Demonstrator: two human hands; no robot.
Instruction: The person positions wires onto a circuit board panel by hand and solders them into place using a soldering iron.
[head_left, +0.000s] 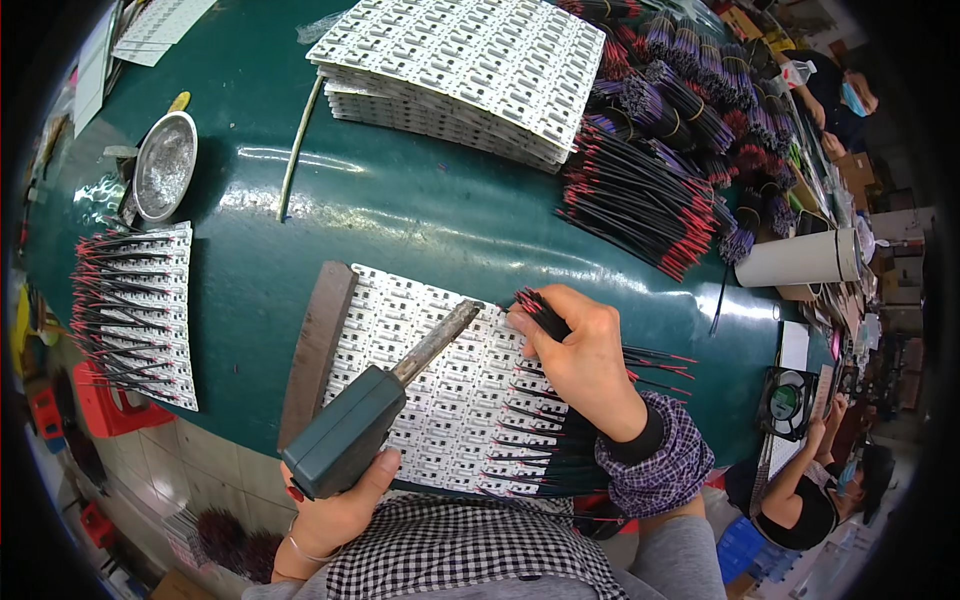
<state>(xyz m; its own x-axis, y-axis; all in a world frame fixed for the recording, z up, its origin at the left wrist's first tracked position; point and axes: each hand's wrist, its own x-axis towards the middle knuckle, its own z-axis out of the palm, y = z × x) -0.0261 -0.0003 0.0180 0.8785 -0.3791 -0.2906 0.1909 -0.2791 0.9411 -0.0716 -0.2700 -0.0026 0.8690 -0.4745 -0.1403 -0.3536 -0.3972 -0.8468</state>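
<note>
My left hand (345,508) is wrapped round the dark green boxy handle of a soldering gun (348,428). Its metal barrel slants up and right, with the tip at the upper edge of a white circuit board panel (430,435). Close to that tip, my right hand (592,350) pinches a small bunch of black wires (541,312) with red ends. Along the panel's right side, several wires (525,440) lie in a row, partly under my right forearm. A brown bar (318,345) lies against the panel's left edge. The solder joint itself is too small to make out.
A tall stack of white panels (460,65) stands at the back, beside heaped wire bundles (640,200). At left are a metal bowl (165,165) and a wired panel (165,310). A white cylinder (800,258) and small fan (788,403) sit right. Other people work beyond.
</note>
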